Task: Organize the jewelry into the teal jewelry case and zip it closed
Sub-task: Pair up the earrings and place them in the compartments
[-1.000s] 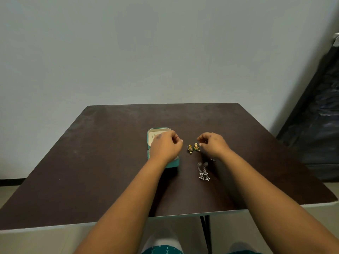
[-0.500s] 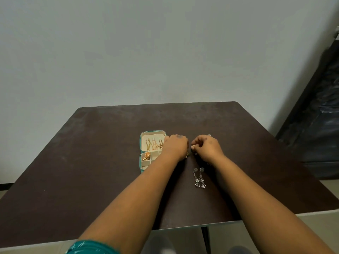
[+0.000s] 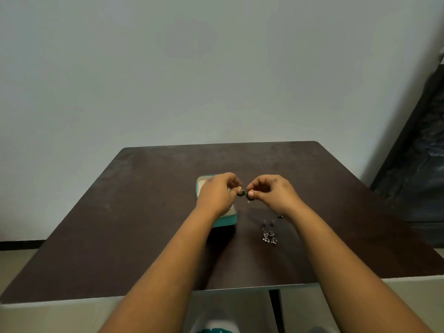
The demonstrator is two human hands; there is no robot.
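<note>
Both hands are up over the tabletop, meeting just right of the teal case. The left hand pinches a small green-and-gold earring between thumb and fingers, and the right hand pinches its partner, or the same cluster; the two pieces touch at the fingertips and are too small to tell apart. The case lies open at about nine o'clock from the pinch, mostly hidden under the left wrist, with only its cream lining and near teal wall showing.

At five o'clock from the hands, a pair of silver drop earrings lies loose on the tabletop, and a tiny dark piece peeks out by the right wrist.

The step looks like readying the green pair for the case. To do it well: keep the pinch light but sure, since these are small and would bounce if dropped. Work over the case rather than the bare tabletop, seat each post fully in a slot, and let go only once it sits. The silver pair comes next, then the zip.
</note>
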